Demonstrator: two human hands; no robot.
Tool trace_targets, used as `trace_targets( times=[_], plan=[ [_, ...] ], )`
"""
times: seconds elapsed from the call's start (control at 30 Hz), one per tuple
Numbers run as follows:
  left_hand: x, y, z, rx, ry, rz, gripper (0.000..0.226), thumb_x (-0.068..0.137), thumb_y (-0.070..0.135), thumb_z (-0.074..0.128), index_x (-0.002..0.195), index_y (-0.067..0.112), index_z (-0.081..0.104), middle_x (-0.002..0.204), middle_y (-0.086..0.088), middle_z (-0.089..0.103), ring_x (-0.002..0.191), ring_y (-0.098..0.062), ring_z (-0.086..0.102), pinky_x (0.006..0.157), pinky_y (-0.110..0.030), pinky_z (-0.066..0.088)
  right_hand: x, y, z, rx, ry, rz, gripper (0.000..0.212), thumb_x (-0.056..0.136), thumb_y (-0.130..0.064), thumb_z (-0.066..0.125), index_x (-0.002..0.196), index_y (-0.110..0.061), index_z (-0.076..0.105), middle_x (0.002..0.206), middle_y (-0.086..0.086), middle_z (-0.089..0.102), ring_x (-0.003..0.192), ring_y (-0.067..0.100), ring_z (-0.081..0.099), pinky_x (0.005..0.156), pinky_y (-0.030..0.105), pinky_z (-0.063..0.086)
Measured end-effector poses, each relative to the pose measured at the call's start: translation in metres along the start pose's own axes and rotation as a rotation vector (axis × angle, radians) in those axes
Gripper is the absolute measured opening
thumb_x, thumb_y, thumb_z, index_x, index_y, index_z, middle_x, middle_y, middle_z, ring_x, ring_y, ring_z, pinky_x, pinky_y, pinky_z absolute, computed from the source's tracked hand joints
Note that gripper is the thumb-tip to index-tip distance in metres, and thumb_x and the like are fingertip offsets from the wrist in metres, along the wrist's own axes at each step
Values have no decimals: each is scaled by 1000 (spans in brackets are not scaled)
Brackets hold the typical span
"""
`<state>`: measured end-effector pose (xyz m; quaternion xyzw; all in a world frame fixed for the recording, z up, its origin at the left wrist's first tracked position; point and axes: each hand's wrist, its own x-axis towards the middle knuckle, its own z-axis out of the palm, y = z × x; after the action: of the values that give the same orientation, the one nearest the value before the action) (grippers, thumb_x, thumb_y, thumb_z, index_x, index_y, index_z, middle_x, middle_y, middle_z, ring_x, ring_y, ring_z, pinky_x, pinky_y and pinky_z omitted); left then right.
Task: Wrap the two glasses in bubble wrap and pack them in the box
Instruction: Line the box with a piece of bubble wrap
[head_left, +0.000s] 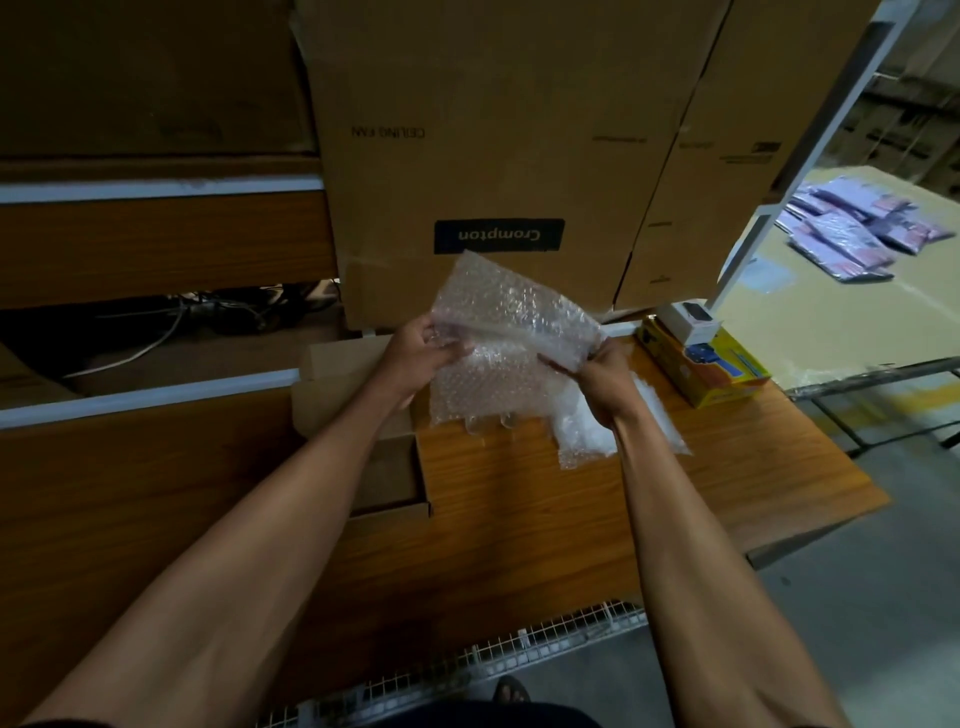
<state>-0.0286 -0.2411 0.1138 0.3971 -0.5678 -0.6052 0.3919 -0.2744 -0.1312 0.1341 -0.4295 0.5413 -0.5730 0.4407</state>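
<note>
- Forearms reach up from the bottom corners of the frame and meet at centre, above a wood-grain table (571, 499).
- Left hand (415, 358), just left of centre, has its fingers curled onto the left edge of a bubble wrap sheet (514, 332), pinching it.
- Right hand (602, 379) pinches the sheet's right edge, thumb on top; the sheet is held up off the table, its top half folded over toward the person.
- More bubble wrap (587, 426) lies on the table under the right wrist.
- Glasses: none can be made out through the wrap.
- Open box (363, 415) sits on the table at centre-left, beside the left forearm, flaps up.
- Yellow carton (711, 374) rests at the table's right end, a small white box (691, 319) on top of it.
- Behind, filling the upper centre, stands a big brown carton (498, 156) with upside-down "Crompton" print.
- Purple packets (857, 228) lie piled at upper right.
</note>
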Motion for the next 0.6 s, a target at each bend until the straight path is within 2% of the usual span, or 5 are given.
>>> trace_targets(
  times=[0.1,0.17,0.37,0.47,0.6],
  plan=[
    [1,0,3,88,47,29,39,85,5,84,121,12,69,117,-6,75,110,-21,73,95,-41,61,-3,-8,3,-80,-21,-41,25,93,10,66,94,-13,76,92,1,79,87,19,75,74,28,61],
    [0,5,2,141,66,96,26,90,1,77,113,13,74,112,-7,77,108,-24,73,93,-40,62,-2,-12,3,-122,-43,-74,39,86,24,56,93,-9,75,102,4,77,84,10,72,64,22,55],
    [1,18,-8,-52,-49,70,36,97,-3,60,76,17,82,118,-3,76,109,-20,71,81,-29,61,8,-22,0,-179,-84,-118,46,91,21,50,105,-16,72,113,-8,72,104,8,66,76,22,52],
    [5,15,-15,24,-59,103,46,99,-4,57,75,25,83,118,-1,76,111,-18,71,88,-33,60,10,-16,-7,-224,-120,-100,47,87,26,44,106,-10,69,96,-16,72,82,-1,63,65,19,48],
    [11,9,-22,159,2,95,44,96,-9,62,85,28,83,121,-4,75,112,-28,70,89,-42,62,14,-6,-11,-207,-97,-69,40,94,22,45,99,-8,71,103,-6,77,101,5,69,76,20,52]
  ],
)
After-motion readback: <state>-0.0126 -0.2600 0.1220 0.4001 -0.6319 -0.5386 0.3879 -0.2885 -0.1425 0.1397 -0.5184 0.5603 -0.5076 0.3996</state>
